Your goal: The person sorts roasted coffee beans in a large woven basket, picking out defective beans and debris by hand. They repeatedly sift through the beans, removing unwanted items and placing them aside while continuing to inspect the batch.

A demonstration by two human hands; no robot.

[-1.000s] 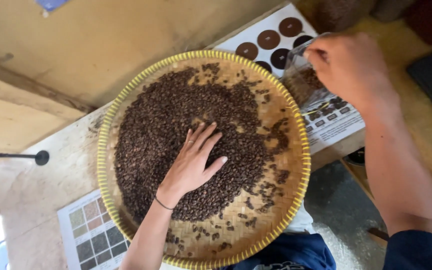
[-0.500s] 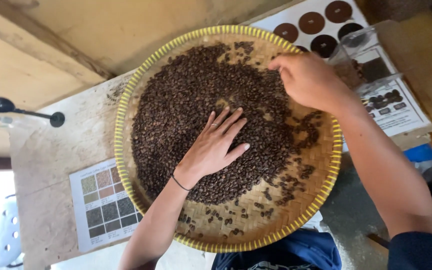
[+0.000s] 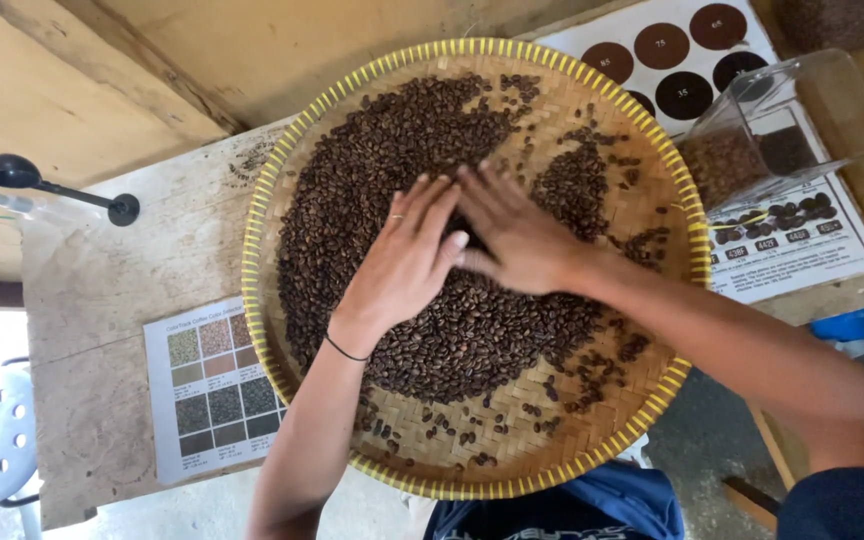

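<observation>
Beans (image 3: pixel 392 180), dark roasted, heaped mid-tray (image 3: pixel 472 55) on worktop (image 3: pixel 102 290): left hand (image 3: pixel 407 260) and right hand (image 3: pixel 517 235) both flat, fingers spread, gripping nothing, fingertips meeting over heap centre, bulk lying left and ahead, nearer left hand.

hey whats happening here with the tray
A person has both bare hands flat on a heap of dark roasted coffee beans in a round woven tray with a yellow rim. The left hand and right hand meet near the middle, fingertips touching the beans. The tray sits on a worn wooden table, beside a colour chart sheet, a black scoop and a clear plastic container holding some beans.
</observation>
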